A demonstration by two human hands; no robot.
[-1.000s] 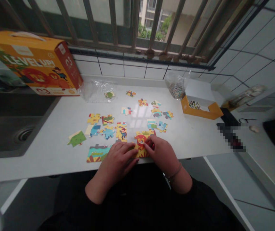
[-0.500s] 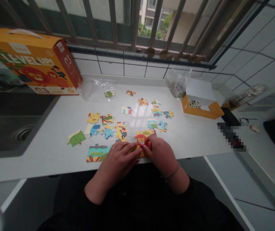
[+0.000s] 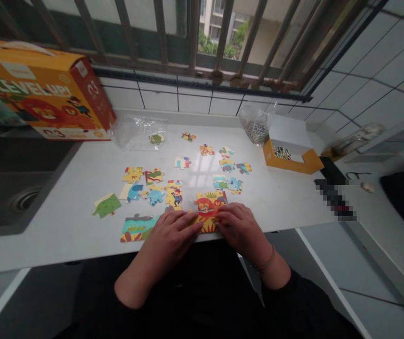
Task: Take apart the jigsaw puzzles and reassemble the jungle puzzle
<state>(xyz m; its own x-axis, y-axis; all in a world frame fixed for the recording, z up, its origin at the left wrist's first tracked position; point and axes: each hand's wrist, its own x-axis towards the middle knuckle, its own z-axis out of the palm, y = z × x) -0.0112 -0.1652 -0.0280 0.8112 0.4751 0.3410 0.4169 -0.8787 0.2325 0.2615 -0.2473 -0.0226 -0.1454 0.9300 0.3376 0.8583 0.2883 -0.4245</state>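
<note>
A joined puzzle section with red lions lies near the counter's front edge between my two hands. My left hand rests flat with its fingers on the left edge of that section, covering part of the puzzle. On the right edge, my right hand has its fingers bent and pressed together; whether a piece is between them is hidden. Left of my left hand lies a joined section with a green crocodile. Just behind sits a piece with a figure in blue.
Loose puzzle pieces spread over the white counter. At the back left are an orange box and a clear plastic bag. An open yellow box and a filled bag stand back right. The sink is left.
My right hand has moved right and slightly down, uncovering more of the lion section. My left hand stays at its left edge. The whole view has shifted slightly.
</note>
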